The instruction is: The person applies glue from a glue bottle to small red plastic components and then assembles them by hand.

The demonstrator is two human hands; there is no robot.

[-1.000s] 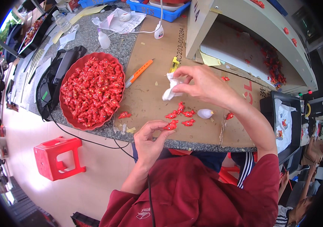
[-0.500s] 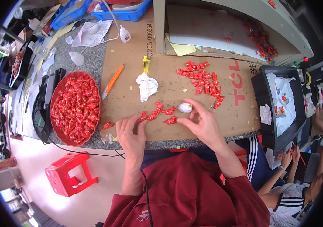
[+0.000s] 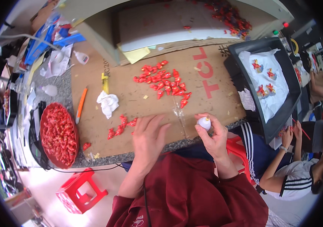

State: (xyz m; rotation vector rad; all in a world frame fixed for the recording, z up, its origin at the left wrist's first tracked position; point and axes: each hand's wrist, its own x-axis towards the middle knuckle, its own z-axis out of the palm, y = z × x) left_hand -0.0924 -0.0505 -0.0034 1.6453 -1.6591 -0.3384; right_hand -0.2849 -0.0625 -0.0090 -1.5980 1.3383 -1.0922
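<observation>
My right hand point(image 3: 216, 140) is closed around a small white squeeze bottle point(image 3: 203, 123) with a yellowish tip, near the front edge of the cardboard. To its left, my left hand point(image 3: 148, 137) hovers low with its fingers stretched out and thumb apart. No object shows in it, though the hand's underside is hidden. Beside its fingertips lies a small cluster of shiny red figurines point(image 3: 120, 128), partly covered by the hand. One more red figurine point(image 3: 87, 145) sits alone nearer the bowl. Farther back, several red figurines point(image 3: 165, 81) form a loose group on the cardboard point(image 3: 131, 100).
A red oval bowl point(image 3: 76, 136) heaped with red figurines stands at left. Near it lie an orange cutter point(image 3: 81, 105), crumpled white tissue point(image 3: 107, 103) and a yellow tool point(image 3: 105, 82). A black tray point(image 3: 240, 72) stands at right; a co-worker point(image 3: 295, 176) sits beyond.
The view has swung to the right. My right hand has picked up the white bottle and drawn it toward me. My left hand has moved right, over the near figurines.
</observation>
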